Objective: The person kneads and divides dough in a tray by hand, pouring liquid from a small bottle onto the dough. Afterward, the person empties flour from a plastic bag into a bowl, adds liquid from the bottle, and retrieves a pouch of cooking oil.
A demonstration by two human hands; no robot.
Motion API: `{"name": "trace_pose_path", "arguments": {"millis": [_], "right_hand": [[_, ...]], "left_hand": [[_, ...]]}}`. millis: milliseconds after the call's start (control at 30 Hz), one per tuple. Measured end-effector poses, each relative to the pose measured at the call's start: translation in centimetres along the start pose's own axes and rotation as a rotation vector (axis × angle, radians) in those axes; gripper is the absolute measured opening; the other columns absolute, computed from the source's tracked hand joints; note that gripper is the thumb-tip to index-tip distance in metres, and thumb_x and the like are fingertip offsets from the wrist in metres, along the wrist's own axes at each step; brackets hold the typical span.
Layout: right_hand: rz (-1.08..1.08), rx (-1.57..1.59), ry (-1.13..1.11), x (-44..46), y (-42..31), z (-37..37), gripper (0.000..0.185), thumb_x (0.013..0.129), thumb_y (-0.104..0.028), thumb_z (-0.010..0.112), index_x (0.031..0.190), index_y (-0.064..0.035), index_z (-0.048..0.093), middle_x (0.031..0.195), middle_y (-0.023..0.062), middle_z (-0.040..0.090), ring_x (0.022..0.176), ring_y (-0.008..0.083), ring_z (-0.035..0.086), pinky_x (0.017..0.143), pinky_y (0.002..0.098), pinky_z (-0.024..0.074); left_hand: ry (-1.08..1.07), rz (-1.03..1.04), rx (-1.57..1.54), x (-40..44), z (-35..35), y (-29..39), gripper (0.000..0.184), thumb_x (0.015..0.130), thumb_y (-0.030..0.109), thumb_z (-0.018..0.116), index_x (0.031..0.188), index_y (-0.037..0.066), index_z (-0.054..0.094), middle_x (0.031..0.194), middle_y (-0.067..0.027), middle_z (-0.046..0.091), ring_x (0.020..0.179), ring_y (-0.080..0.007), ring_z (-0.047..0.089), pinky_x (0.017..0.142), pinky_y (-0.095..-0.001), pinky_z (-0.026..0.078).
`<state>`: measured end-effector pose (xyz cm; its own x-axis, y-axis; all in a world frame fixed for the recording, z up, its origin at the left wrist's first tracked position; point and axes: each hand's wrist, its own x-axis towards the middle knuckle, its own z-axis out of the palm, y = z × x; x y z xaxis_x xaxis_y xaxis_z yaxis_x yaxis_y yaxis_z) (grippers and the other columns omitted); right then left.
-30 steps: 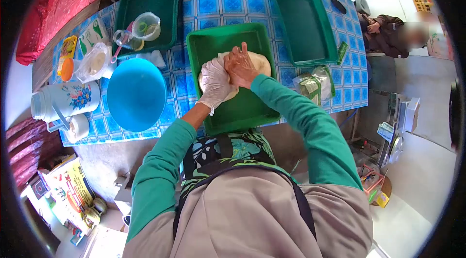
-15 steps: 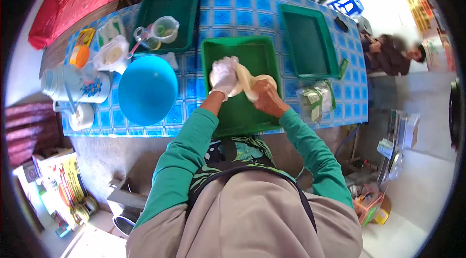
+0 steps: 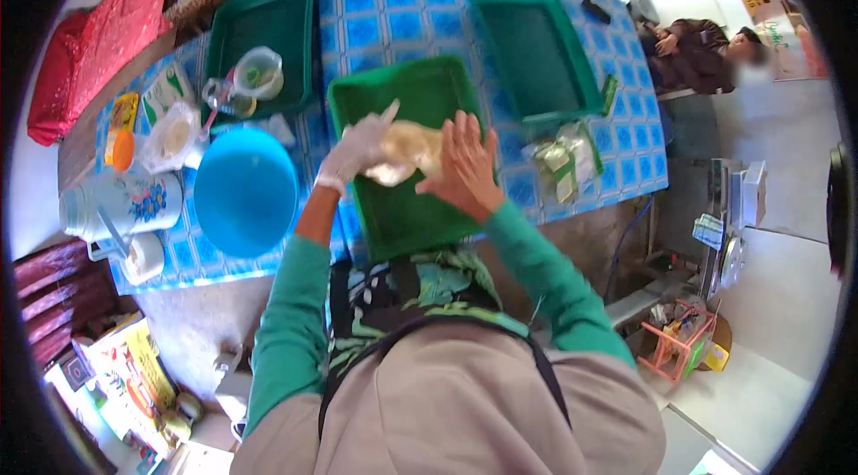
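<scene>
Green tray [image 3: 402,223], pale dough [image 3: 411,144] inside

The dough lies in the upper part of the tray, which sits on the blue-checked surface [image 3: 384,1]. The gloved left hand [image 3: 356,151] is at the dough's left side; blur hides how far its grip is closed, so I cannot tell. The bare right hand [image 3: 463,164] has its grip spread open, fingers straight, partly covering the dough's right side without closing round it. A blue bowl [image 3: 246,193] stands left of the tray; packets [image 3: 567,162] lie to its right.
</scene>
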<state>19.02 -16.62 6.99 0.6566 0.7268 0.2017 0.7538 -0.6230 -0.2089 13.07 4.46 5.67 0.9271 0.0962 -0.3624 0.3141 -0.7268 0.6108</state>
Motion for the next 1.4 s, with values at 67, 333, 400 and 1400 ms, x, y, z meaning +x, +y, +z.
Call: {"name": "trace_pose_path", "arguments": {"millis": [67,333,400,1400], "right_hand": [[-0.090,-0.029,-0.107,-0.3,-1.3,4.3,0.070,0.072,-0.041,0.073,0.121,0.0067,0.058,0.141,0.0318,0.039,0.134,0.0462,0.033,0.104,0.0634,0.0218],[-0.134,-0.159,-0.426,3.5,-1.8,6.6,0.024,0.079,-0.024,0.057,0.087,-0.0048,0.068,0.089,0.0096,0.065,0.103,0.0303,0.056,0.097,0.0617,0.0275],[-0.215,0.004,-0.297,2.4,0.9,8.5,0.019,0.077,-0.022,0.058,0.082,-0.0057,0.067,0.084,0.0104,0.065,0.096,0.0310,0.058,0.090,0.0582,0.0329],[0.075,0.451,-0.133,2.0,-0.6,3.8,0.063,0.074,-0.035,0.074,0.119,0.0065,0.055,0.112,0.0243,0.062,0.105,0.0418,0.058,0.088,0.0472,0.0456]], "left_hand": [[-0.039,0.032,0.383,-0.8,-1.8,4.9,0.134,0.050,0.047,0.090,0.153,0.007,0.014,0.147,-0.0289,0.034,0.133,-0.0471,0.037,0.107,-0.0601,0.032],[0.025,-0.004,0.578,2.2,3.4,2.1,0.117,0.058,0.039,0.084,0.152,0.011,0.020,0.136,-0.0093,0.053,0.131,-0.0348,0.044,0.106,-0.0578,0.032],[0.233,0.086,0.567,1.3,4.9,1.3,0.092,0.058,0.037,0.083,0.140,0.020,0.046,0.118,-0.0054,0.062,0.121,-0.0301,0.051,0.104,-0.0567,0.032],[0.948,-0.055,-1.139,2.4,8.8,-2.2,0.019,0.082,0.000,0.053,0.095,0.003,0.066,0.093,-0.0048,0.068,0.085,-0.0152,0.063,0.080,-0.0291,0.052]]}}
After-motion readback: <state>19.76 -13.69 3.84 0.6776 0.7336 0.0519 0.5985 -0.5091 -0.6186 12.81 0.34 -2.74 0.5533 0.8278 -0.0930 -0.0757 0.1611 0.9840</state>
